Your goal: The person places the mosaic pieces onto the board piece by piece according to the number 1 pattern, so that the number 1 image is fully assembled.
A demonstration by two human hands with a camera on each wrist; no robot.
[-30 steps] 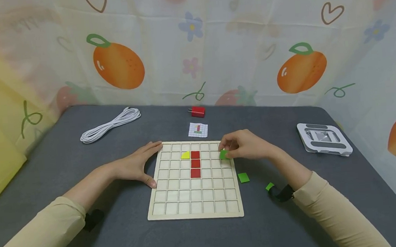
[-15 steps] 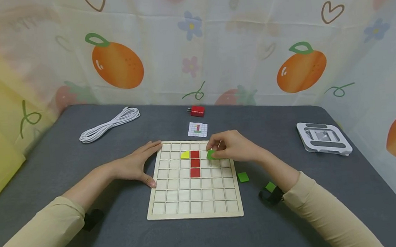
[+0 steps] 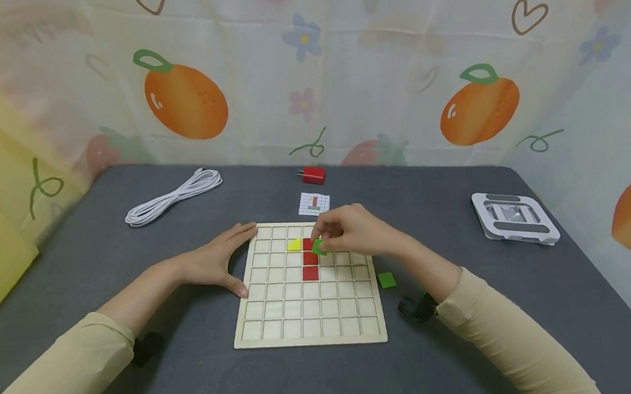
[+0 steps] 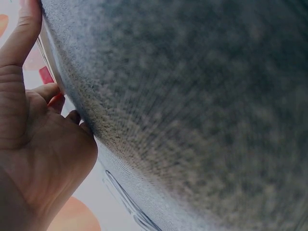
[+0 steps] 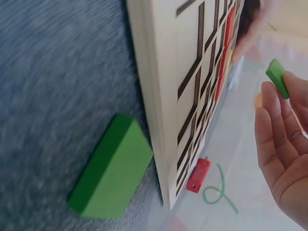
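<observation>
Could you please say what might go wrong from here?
The flat green tile the right hand pinches might slip and knock the square red tiles nearby. The pale wooden grid board could shift if the left hand leaves its edge. The right arm might brush the loose green square beside the board.

Over the last second, my right fingers [image 3: 328, 218] have carried the green tile [image 3: 319, 247] leftward over the board [image 3: 240, 344], from its right edge to the red tiles [image 3: 310, 258], partly covering them in the head view. My right arm [image 3: 431, 268] now hides the outer green tile there.
</observation>
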